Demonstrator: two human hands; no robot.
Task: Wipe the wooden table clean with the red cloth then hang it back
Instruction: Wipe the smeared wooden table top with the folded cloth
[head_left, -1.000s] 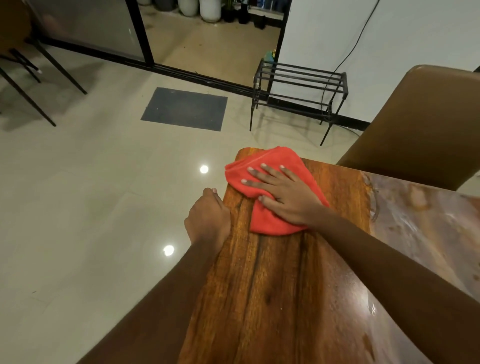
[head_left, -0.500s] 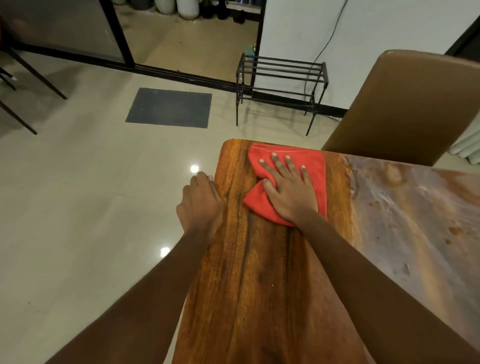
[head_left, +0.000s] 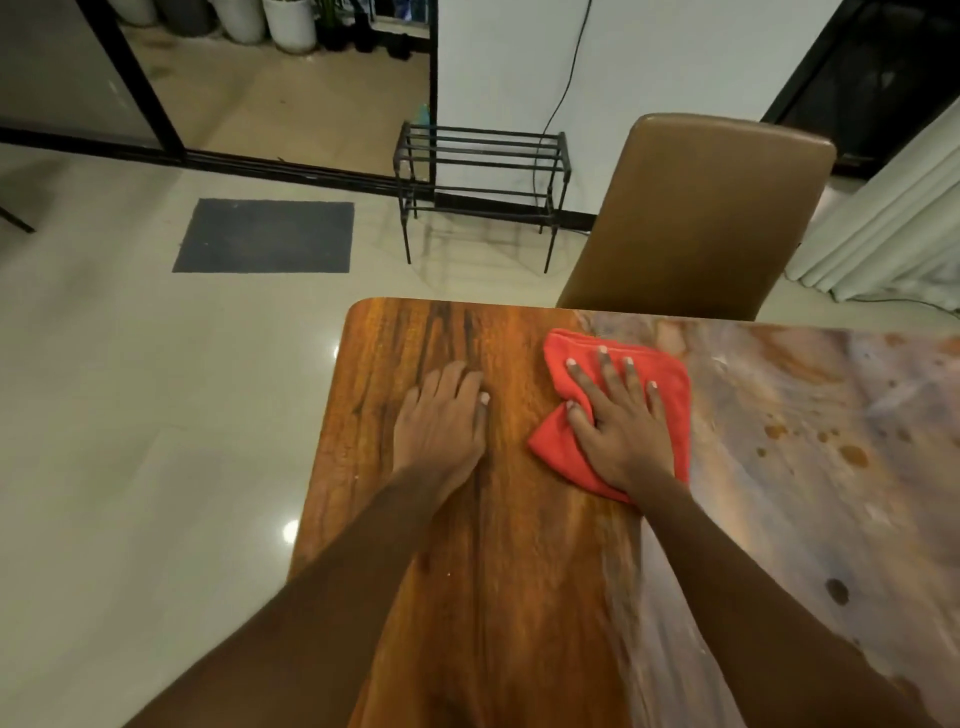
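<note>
The red cloth (head_left: 553, 447) lies just right of frame centre on the wooden table (head_left: 519, 571), pressed flat under the spread right hand (head_left: 621, 431), with dark stains (head_left: 852, 454) further right, while the left hand (head_left: 441, 421) rests empty on the wood to the cloth's left.

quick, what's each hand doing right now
Left hand: open, resting on the wooden table.
Right hand: open, fingers straight, pressing the red cloth onto the table.

no readable text, no labels, no brands, no numbers, no signs
</note>
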